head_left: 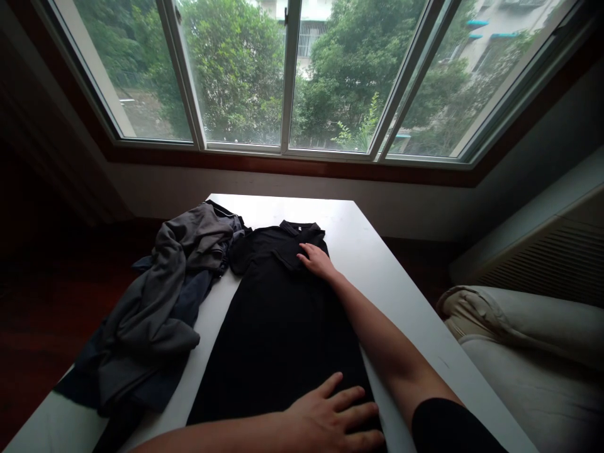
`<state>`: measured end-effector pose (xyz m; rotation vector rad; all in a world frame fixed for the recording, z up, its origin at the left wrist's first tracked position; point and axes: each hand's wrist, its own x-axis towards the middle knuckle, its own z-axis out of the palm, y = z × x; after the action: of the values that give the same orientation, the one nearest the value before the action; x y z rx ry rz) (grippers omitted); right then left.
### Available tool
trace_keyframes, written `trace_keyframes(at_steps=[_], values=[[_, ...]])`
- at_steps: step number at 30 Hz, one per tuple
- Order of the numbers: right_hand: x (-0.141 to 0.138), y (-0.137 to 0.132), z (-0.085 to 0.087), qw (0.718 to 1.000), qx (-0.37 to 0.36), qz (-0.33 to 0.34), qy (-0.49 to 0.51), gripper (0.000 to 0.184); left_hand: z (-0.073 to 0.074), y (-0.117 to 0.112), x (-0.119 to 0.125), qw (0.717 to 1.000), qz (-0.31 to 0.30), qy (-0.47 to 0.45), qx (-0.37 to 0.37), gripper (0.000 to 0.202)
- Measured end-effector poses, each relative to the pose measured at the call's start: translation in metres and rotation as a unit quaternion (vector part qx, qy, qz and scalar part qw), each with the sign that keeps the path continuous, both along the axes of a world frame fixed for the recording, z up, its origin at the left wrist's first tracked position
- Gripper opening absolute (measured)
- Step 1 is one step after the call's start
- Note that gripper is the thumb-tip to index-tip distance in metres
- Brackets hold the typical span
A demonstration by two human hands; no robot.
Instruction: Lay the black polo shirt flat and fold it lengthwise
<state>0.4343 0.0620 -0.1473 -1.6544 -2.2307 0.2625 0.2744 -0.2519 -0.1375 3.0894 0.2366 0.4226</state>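
Observation:
A black collared shirt [278,333] lies stretched out on the white table, its collar toward the window. Its right side is folded inward, with that sleeve lying across the upper part; the left sleeve [243,255] sticks out to the left. My left hand [337,412] rests on the lower right part of the shirt, fingers spread and pointing right. Farther up, my right hand [315,259] lies on the folded sleeve just below the collar, its fingers stretched out toward the left. Neither hand grips the cloth.
A heap of grey and dark clothes [155,308] covers the table's left side, partly hanging over the edge. The white table [377,264] shows bare along its right edge. A beige cushioned seat [533,340] stands at the right. Beyond the table is a wide window [287,151].

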Motion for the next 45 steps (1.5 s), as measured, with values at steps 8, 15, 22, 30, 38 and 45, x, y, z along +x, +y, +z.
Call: trace_keyframes(at_steps=[8, 15, 22, 30, 38, 45], values=[[-0.016, -0.001, -0.017, 0.996, -0.047, -0.007, -0.075, 0.068, 0.043, 0.03, -0.01, 0.977, -0.03, -0.041, -0.209, 0.033], [-0.012, 0.002, -0.022, 0.998, -0.028, -0.002, -0.05, 0.063, 0.068, 0.138, -0.095, 0.848, 0.356, -0.282, -0.275, 0.027], [-0.01, 0.0, -0.021, 1.0, 0.025, 0.006, -0.004, 0.05, 0.009, 0.21, -0.181, 0.698, 0.626, -0.289, -0.195, 0.028], [-0.012, -0.005, -0.01, 0.984, 0.146, 0.061, 0.08, 0.021, -0.02, 0.215, -0.174, 0.69, 0.653, -0.24, -0.197, 0.035], [-0.016, -0.013, 0.002, 0.965, 0.217, 0.11, 0.099, 0.02, -0.01, 0.217, -0.171, 0.749, 0.573, -0.28, -0.18, 0.052], [-0.029, -0.019, 0.009, 0.961, 0.2, 0.128, 0.14, 0.021, 0.007, 0.186, -0.133, 0.892, 0.363, -0.186, -0.193, 0.054]])
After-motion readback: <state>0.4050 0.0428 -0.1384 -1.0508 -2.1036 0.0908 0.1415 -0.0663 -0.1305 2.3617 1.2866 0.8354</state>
